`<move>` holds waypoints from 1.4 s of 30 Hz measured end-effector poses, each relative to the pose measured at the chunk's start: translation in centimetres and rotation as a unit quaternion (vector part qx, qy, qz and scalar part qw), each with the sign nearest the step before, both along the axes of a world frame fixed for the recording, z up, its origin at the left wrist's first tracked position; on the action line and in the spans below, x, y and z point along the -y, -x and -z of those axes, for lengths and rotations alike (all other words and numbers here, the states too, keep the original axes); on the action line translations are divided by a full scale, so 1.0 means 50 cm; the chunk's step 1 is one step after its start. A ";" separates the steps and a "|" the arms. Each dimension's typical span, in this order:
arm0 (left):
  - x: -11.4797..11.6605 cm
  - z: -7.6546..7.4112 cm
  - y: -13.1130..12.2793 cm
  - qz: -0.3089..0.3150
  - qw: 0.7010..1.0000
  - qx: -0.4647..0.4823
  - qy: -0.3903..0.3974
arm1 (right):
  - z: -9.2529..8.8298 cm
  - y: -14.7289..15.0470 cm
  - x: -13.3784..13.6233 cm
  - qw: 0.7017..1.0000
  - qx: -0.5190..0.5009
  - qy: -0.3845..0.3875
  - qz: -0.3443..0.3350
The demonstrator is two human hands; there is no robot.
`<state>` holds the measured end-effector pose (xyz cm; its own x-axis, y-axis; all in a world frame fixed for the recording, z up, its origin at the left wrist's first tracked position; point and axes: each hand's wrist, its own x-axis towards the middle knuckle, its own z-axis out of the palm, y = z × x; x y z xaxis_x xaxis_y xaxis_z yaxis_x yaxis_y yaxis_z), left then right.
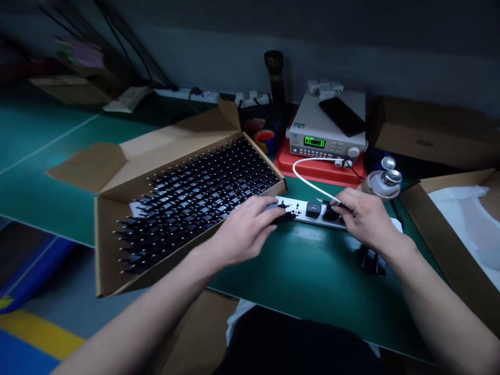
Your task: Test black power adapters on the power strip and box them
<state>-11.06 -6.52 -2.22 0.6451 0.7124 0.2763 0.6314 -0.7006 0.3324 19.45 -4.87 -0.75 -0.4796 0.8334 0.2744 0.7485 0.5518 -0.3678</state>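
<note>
My left hand (247, 229) is closed on a black plug-in power adapter (288, 214), held at the left end of a white power strip (302, 202). The fingers hide part of this adapter. In the strip sits another black power adapter (313, 209), with a further dark adapter (330, 213) beside it under my right fingers. My right hand (361, 214) pinches the end of a white cable (307, 179), which loops back to the bench meter (328, 125). Whether the cable end is inside that dark adapter is hidden. Several black pronged pieces (369, 260) lie below my right wrist.
An open cardboard box (105, 229) on the left holds rows of black adapters (203, 192), prongs up. The meter, with a phone (342, 115) on top, rests on a red tray (281, 161). A metal-topped bottle (385, 182) and another open carton (429, 229) stand right.
</note>
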 end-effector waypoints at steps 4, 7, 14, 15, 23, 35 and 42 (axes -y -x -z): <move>-0.078 -0.052 -0.046 0.072 0.984 -0.160 0.016 | 0.004 0.001 0.001 1.000 -0.004 -0.006 0.007; -0.118 -0.069 -0.099 0.122 0.967 -0.222 0.035 | 0.005 0.001 0.004 1.000 0.001 -0.005 0.005; -0.157 -0.069 -0.085 0.099 0.971 -0.194 0.098 | 0.008 0.000 0.007 1.000 -0.009 -0.023 0.005; -0.154 -0.067 -0.073 0.081 0.973 -0.194 0.092 | 0.009 -0.001 0.007 1.000 -0.011 -0.025 0.003; -0.115 -0.063 -0.052 0.045 0.961 -0.270 0.039 | 0.018 0.001 0.003 0.998 -0.015 -0.067 0.000; -0.126 -0.046 -0.077 0.051 0.932 -0.356 0.044 | -0.013 -0.102 0.046 0.954 -0.270 0.077 0.107; -0.100 -0.034 -0.132 0.036 0.977 -0.209 0.020 | 0.003 -0.081 0.041 0.989 -0.113 0.032 0.085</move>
